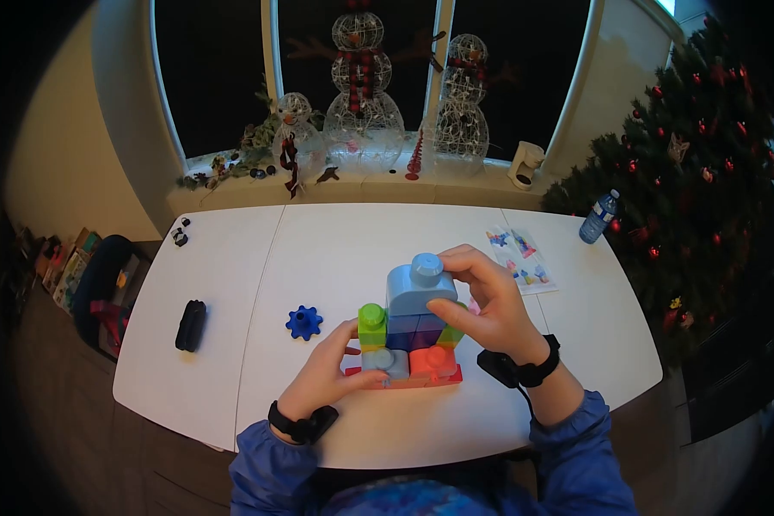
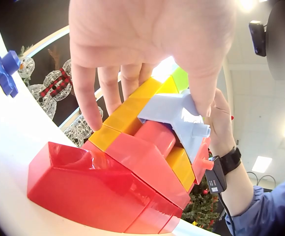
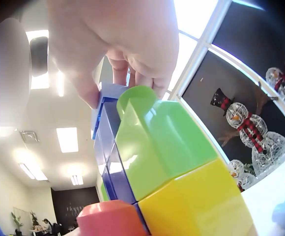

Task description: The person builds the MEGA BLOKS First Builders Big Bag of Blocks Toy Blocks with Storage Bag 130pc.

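A block build stands on the table, with a red base point(image 1: 413, 383), grey block point(image 1: 385, 364), green block point(image 1: 371, 322) and light blue block point(image 1: 408, 291) on top. My right hand point(image 1: 494, 305) pinches the light blue block between thumb and fingers. On the build's left, my left hand point(image 1: 325, 371) holds it, thumb at the grey block. Orange-yellow blocks point(image 2: 128, 113) lie beneath the left hand point(image 2: 147, 39) in the left wrist view. In the right wrist view, green point(image 3: 162, 137) and yellow point(image 3: 196, 201) blocks sit beside dark blue ones point(image 3: 115, 169), below the right hand point(image 3: 118, 39).
Left of the build lies a dark blue gear-shaped piece point(image 1: 304, 322), with a black case point(image 1: 191, 326) farther left. A picture sheet point(image 1: 522, 258) and a water bottle point(image 1: 599, 217) are at the back right. Small black-and-white items point(image 1: 180, 232) lie at the back left.
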### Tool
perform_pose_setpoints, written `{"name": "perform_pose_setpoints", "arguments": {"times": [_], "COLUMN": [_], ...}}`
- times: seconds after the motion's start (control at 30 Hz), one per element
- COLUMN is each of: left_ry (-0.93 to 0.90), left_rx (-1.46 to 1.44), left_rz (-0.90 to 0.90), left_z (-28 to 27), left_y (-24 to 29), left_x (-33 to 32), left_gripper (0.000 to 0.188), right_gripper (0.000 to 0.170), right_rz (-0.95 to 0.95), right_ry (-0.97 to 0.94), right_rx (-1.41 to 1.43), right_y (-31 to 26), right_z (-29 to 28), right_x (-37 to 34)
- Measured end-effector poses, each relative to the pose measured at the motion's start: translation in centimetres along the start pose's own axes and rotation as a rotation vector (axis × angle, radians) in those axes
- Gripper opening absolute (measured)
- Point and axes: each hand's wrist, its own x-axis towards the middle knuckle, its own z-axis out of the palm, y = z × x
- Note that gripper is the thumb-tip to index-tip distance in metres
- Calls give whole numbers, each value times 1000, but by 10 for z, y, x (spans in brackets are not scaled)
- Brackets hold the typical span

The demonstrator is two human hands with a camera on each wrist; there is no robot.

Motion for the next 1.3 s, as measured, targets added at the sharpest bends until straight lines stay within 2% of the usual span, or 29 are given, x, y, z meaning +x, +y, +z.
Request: {"name": "perform_pose_setpoints", "arguments": {"times": [0.37, 0.47, 0.53, 0.63, 0.7, 0.73, 0.83, 0.87, 0.97, 1.07, 1.17, 1.27, 1.3], "left_ry": [4, 9, 8, 9, 4, -1, -10, -9, -11, -13, -15, 1, 8], "left_rx": [4, 9, 5, -11, -24, -21, -15, -12, -4, -9, -12, 79, 124], "left_rz": [-1, 4, 10, 13, 4, 4, 5, 7, 10, 12, 3, 45, 67], "left_z": [1, 1, 1, 1, 1, 0, 0, 0, 0, 0, -1, -3, -4], "left_y": [-1, 0, -1, -3, -7, -6, -6, -5, -5, -3, -3, -3, -3], "left_x": [0, 0, 0, -1, -1, -1, -1, -1, -1, -1, 0, 1, 2], "left_gripper": [80, 80, 80, 80, 83, 83, 83, 82, 82, 81, 82, 81, 81], "right_gripper": [39, 41, 44, 48, 50, 49, 47, 41, 37, 31, 34, 39, 41], "right_rz": [-80, -58, 113, 222, 140, 48, 444, 330, 351, 282, 161, 200, 195], "right_ry": [-46, -137, -30, -124, -291, -299, -315, -330, -392, -132, -268, -74, 27], "right_rx": [-211, -37, 149, -183, -483, -610, -512, -570, -605, -348, -627, -594, -432], "right_y": [-2, 12, 16, 49, 107, 128, 131, 143, 153, 151, 123, 59, 46], "right_z": [-3, -20, -23, -23, -26, -22, -14, -15, -17, -10, -22, -23, -24], "right_x": [1, 7, 14, 14, 2, -5, -16, -22, -29, -36, -17, 10, 16]}}
